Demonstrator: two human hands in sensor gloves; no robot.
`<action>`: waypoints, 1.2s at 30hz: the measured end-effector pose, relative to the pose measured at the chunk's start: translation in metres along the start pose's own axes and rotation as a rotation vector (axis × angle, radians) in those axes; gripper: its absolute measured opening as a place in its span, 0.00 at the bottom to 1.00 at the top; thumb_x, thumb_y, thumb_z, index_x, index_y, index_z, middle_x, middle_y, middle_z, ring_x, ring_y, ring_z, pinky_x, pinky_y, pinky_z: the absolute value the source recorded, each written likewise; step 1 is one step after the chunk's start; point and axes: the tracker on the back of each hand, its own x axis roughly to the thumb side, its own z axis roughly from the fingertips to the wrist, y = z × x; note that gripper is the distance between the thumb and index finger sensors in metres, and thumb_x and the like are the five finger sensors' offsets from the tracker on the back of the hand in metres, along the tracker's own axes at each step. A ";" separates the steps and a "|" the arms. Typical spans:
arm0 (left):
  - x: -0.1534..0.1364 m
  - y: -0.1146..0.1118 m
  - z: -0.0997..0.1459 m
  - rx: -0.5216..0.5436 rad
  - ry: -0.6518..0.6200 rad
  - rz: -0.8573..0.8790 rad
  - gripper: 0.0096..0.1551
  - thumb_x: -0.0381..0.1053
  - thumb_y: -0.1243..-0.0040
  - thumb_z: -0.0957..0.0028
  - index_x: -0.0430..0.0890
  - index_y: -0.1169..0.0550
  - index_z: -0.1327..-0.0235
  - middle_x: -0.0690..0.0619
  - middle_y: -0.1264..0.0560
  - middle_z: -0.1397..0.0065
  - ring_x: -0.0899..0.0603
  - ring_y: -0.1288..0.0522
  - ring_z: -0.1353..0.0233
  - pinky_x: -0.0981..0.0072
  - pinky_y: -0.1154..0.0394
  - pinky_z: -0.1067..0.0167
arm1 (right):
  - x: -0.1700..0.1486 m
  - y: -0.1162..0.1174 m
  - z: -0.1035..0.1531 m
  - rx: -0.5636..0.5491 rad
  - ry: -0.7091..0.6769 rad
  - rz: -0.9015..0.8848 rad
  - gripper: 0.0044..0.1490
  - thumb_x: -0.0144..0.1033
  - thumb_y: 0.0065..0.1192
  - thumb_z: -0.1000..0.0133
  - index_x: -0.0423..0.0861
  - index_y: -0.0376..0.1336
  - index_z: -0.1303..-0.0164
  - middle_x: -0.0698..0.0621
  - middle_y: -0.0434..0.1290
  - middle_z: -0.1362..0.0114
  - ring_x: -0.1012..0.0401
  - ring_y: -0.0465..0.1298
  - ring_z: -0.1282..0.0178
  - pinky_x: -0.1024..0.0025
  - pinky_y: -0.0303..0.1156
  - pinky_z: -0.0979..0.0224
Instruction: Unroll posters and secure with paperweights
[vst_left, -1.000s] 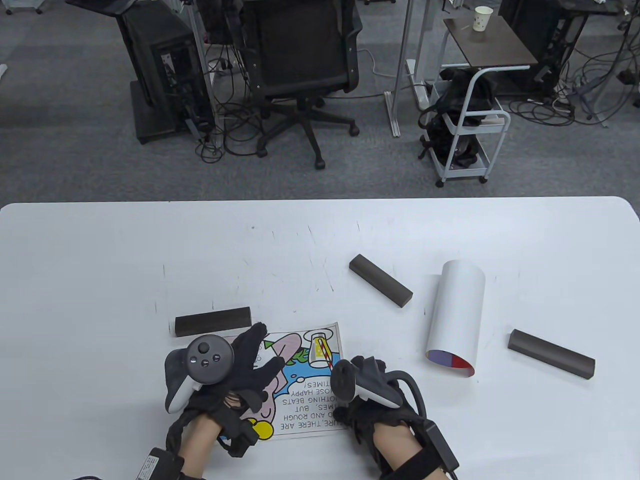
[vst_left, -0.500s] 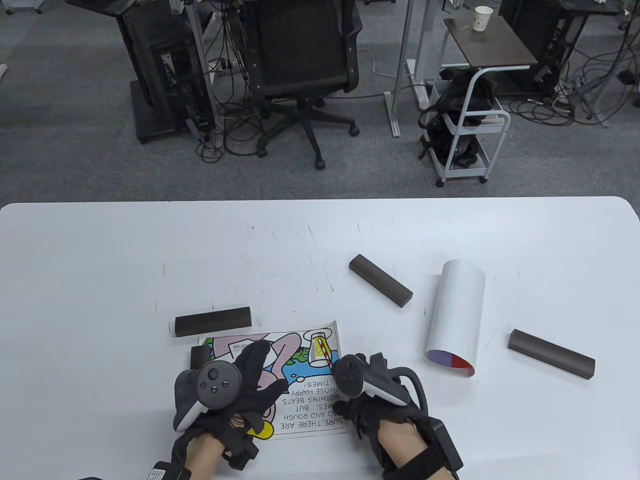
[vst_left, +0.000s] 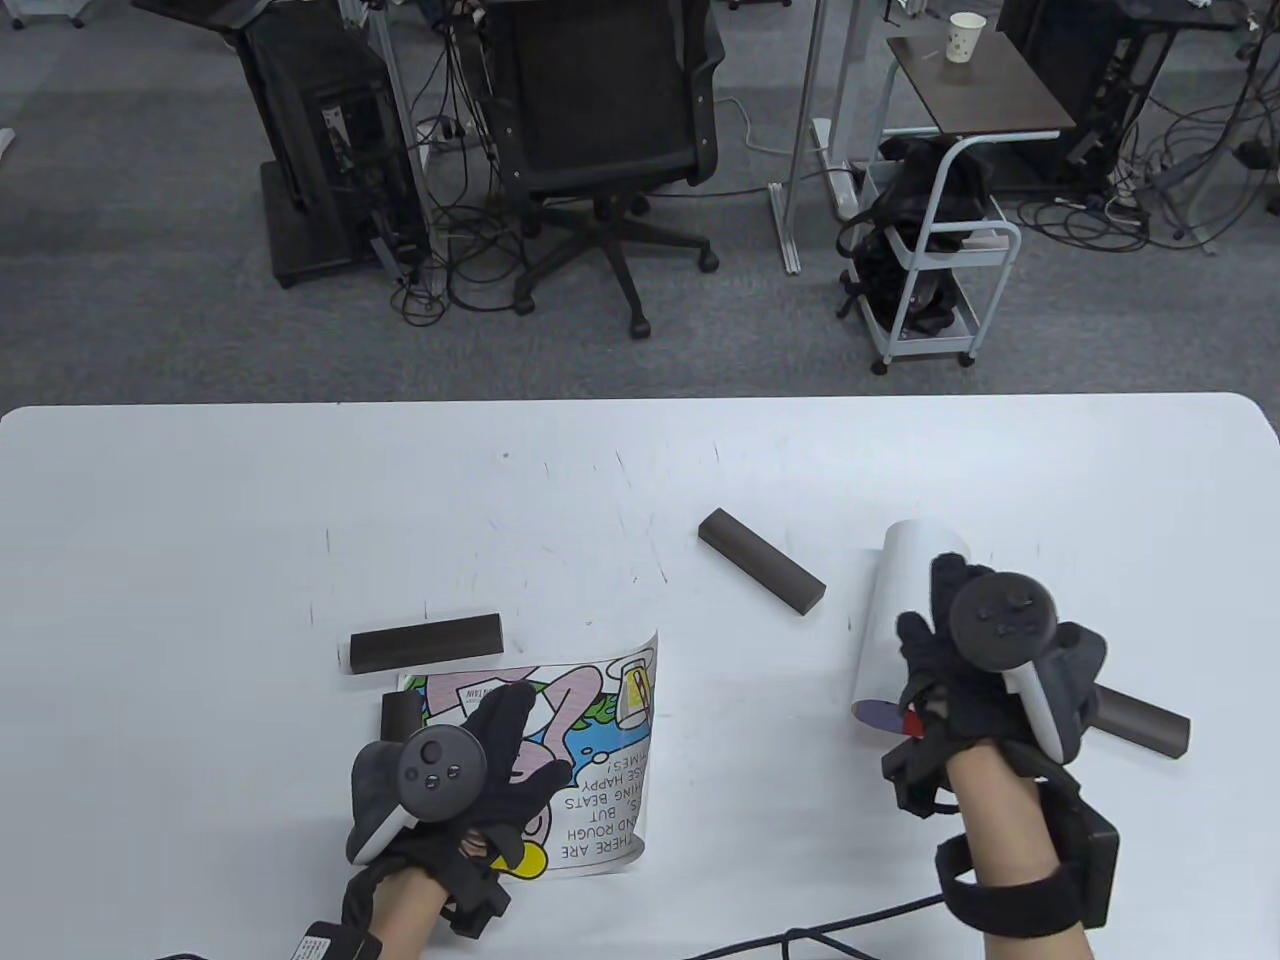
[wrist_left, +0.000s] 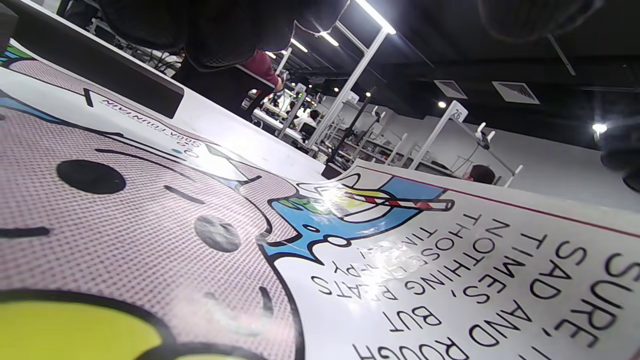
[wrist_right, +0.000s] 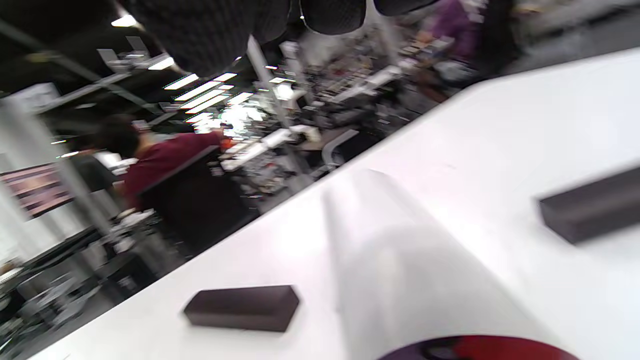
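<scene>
A cartoon poster (vst_left: 590, 770) lies unrolled near the table's front edge. My left hand (vst_left: 515, 735) rests flat on its left half with the fingers spread. The poster's right edge (vst_left: 648, 740) curls up off the table, as the left wrist view (wrist_left: 400, 260) also shows. A small dark paperweight (vst_left: 400, 712) sits at the poster's left edge. My right hand (vst_left: 930, 615) hovers open over the near end of a white rolled poster (vst_left: 915, 570), seen blurred in the right wrist view (wrist_right: 400, 270). I cannot tell if it touches the roll.
Three dark bar paperweights lie loose on the white table (vst_left: 200, 520): one just beyond the flat poster (vst_left: 425, 642), one in the middle (vst_left: 762, 573), one right of the roll (vst_left: 1150, 722), partly under my right hand. A cable (vst_left: 820, 935) trails along the front edge.
My right hand let go of the flat poster's right edge and moved right to the rolled poster. The freed edge curled up. My left hand stays on the poster.
</scene>
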 end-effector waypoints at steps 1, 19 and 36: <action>-0.001 0.000 0.000 -0.001 0.000 0.000 0.52 0.71 0.47 0.55 0.42 0.41 0.24 0.36 0.41 0.22 0.30 0.34 0.23 0.37 0.33 0.32 | -0.011 0.000 -0.009 0.013 0.067 -0.022 0.42 0.45 0.62 0.47 0.49 0.49 0.25 0.40 0.47 0.17 0.37 0.45 0.20 0.38 0.44 0.21; -0.004 -0.003 -0.001 -0.016 -0.010 0.003 0.52 0.70 0.47 0.55 0.42 0.40 0.24 0.37 0.39 0.22 0.31 0.33 0.24 0.38 0.32 0.33 | -0.151 0.085 -0.083 0.199 0.724 0.002 0.41 0.34 0.50 0.42 0.72 0.33 0.36 0.71 0.25 0.20 0.56 0.16 0.21 0.49 0.31 0.16; -0.005 -0.002 -0.001 -0.010 -0.006 0.016 0.52 0.70 0.47 0.55 0.42 0.40 0.24 0.37 0.40 0.22 0.31 0.33 0.24 0.38 0.32 0.33 | -0.131 0.050 -0.058 0.022 0.759 0.257 0.46 0.28 0.66 0.56 0.61 0.49 0.30 0.56 0.54 0.22 0.49 0.47 0.20 0.53 0.46 0.20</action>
